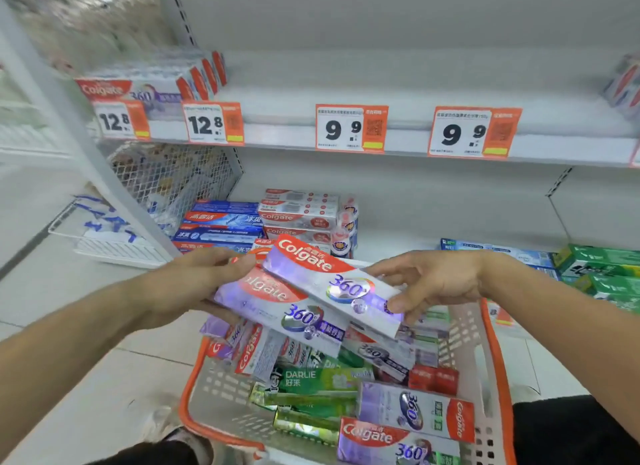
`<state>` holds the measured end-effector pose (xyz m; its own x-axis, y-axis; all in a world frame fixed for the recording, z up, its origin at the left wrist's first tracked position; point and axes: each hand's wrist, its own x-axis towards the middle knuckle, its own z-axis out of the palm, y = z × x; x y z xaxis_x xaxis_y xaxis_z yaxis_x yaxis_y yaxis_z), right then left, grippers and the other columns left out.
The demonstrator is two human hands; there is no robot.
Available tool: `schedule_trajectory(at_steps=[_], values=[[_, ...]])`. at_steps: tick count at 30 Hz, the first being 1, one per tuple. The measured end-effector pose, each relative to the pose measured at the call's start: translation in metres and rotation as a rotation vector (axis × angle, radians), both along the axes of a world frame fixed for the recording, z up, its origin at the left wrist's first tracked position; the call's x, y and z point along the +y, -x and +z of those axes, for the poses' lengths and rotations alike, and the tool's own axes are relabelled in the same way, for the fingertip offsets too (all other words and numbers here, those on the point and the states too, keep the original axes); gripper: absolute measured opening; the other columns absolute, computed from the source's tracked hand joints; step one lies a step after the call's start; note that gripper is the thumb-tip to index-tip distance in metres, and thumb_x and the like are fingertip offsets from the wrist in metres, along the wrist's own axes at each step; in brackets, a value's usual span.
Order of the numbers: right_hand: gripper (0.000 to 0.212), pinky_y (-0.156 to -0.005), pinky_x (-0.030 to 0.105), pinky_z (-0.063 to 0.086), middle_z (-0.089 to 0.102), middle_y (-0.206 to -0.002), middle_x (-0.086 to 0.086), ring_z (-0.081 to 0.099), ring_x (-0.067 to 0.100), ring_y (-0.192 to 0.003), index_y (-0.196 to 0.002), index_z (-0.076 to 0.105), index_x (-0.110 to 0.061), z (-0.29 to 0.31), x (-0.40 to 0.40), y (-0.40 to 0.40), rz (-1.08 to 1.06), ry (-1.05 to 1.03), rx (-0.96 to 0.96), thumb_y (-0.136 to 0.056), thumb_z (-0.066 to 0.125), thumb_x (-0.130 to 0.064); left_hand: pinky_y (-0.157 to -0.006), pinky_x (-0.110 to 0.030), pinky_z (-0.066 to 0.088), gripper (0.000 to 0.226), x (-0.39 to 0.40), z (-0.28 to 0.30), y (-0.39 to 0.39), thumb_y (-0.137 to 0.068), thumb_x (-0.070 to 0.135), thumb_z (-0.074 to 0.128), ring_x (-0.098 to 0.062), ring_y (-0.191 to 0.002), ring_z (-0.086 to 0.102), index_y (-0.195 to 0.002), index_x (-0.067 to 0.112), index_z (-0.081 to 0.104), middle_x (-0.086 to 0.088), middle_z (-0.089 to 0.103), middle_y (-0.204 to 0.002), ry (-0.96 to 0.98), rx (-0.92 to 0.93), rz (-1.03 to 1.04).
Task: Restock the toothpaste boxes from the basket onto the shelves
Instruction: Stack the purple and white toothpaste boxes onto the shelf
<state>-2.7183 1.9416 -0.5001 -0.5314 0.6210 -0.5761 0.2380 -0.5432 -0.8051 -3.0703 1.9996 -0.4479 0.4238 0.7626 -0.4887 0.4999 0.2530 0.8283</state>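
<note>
Two Colgate boxes (311, 291) in both hands above the orange-rimmed basket (491, 378).

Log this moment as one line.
left hand: holds lower Colgate box | right hand: pinches upper Colgate box | above basket

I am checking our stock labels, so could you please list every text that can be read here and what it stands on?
"Colgate" and "360°": upper held box, pinched by the right hand.
"360°", part of "Colgate": lower held box, gripped by the left hand.
"DARLIE": green box in the basket.
"12.8": two left price tags.
"9.9": two right price tags.
Small print on the tags: too blurred.
</note>
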Motion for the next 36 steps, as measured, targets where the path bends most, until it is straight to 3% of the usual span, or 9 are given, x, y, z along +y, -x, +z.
schedule_trajectory(at_steps=[3,8,11,19,21,23,28,32,36], values=[[0.064,-0.075,0.031,0.058,0.055,-0.145,0.004,0.067,0.016,-0.104,-0.137,0.059,-0.026,0.013,0.013,0.017,-0.04,-0.128,0.069,-0.081,0.076,-0.003,-0.074,-0.041,0.062,0.071,0.0,0.025,0.011,-0.063,0.066,0.079,-0.028,-0.102,0.072,-0.115,0.018,0.07,-0.01,0.075,-0.112,-0.068,-0.086,0.023],[0.065,-0.101,0.056,0.049,0.06,-0.14,0.004,0.059,0.039,-0.124,-0.139,0.057,-0.025,0.04,0.025,0.044,-0.107,-0.357,0.063,-0.081,0.081,-0.012,-0.084,-0.05,0.058,0.035,0.001,0.044,0.015,-0.094,0.045,0.058,-0.035,-0.098,0.071,-0.113,0.018,0.069,-0.012,0.075,-0.104,-0.326,-0.181,0.171],[0.059,-0.102,0.06,0.048,0.067,-0.13,0.008,0.062,0.037,-0.12,-0.13,0.065,-0.02,0.061,0.027,0.055,-0.242,-0.468,0.058,-0.075,0.086,-0.019,-0.072,-0.031,0.061,0.038,0.008,0.054,0.015,-0.09,0.046,0.051,-0.026,-0.091,0.074,-0.108,0.018,0.069,-0.005,0.077,-0.095,-0.471,-0.212,0.238],[0.056,-0.086,0.027,0.057,0.072,-0.121,0.003,0.068,0.02,-0.112,-0.124,0.067,-0.011,0.135,0.063,0.072,-0.414,-0.796,-0.043,-0.073,0.084,-0.027,-0.085,-0.031,0.053,0.045,0.034,0.054,0.015,-0.085,0.058,0.06,-0.011,-0.094,0.071,-0.108,0.019,0.067,0.0,0.076,-0.098,-0.597,-0.371,0.497],[0.063,-0.086,0.03,0.059,0.073,-0.119,0.001,0.07,0.018,-0.104,-0.122,0.067,-0.013,0.154,0.085,0.079,-0.415,-0.886,-0.085,-0.067,0.086,-0.037,-0.077,-0.017,0.048,0.041,0.039,0.056,0.017,-0.083,0.054,0.057,0.003,-0.082,0.067,-0.104,0.02,0.065,0.005,0.073,-0.091,-0.646,-0.378,0.576],[0.05,-0.079,0.032,0.059,0.074,-0.116,0.007,0.067,0.026,-0.093,-0.123,0.065,-0.008,0.17,0.118,0.087,-0.493,-0.971,-0.131,-0.077,0.079,-0.02,-0.065,-0.006,0.044,0.029,0.044,0.057,0.02,-0.091,0.043,0.057,0.011,-0.072,0.063,-0.103,0.017,0.064,0.008,0.07,-0.086,-0.683,-0.379,0.624],[0.04,-0.058,0.027,0.058,0.07,-0.1,0.009,0.065,0.013,-0.064,-0.119,0.062,-0.009,0.195,0.227,0.108,-0.712,-1.196,-0.33,-0.083,0.079,-0.007,-0.058,-0.007,0.047,0.033,0.058,0.056,0.026,-0.092,0.042,0.058,0.01,-0.074,0.064,-0.111,0.015,0.062,0.003,0.069,-0.094,-0.691,-0.404,0.695],[0.038,-0.075,0.04,0.061,0.066,-0.091,0.003,0.068,0.023,-0.082,-0.104,0.065,-0.019,0.203,0.31,0.121,-0.828,-1.224,-0.476,-0.073,0.086,-0.016,-0.053,-0.007,0.047,0.032,0.069,0.056,0.029,-0.091,0.045,0.057,0.001,-0.08,0.068,-0.109,0.019,0.061,0.004,0.071,-0.096,-0.661,-0.478,0.737],[0.034,-0.049,0.009,0.044,0.062,-0.095,0.009,0.056,0.012,-0.066,-0.111,0.069,-0.01,0.205,0.365,0.136,-0.732,-1.245,-0.572,-0.079,0.082,-0.015,-0.055,-0.003,0.044,0.025,0.08,0.057,0.031,-0.094,0.042,0.054,0.011,-0.077,0.065,-0.108,0.023,0.06,0.006,0.072,-0.094,-0.662,-0.49,0.744]])
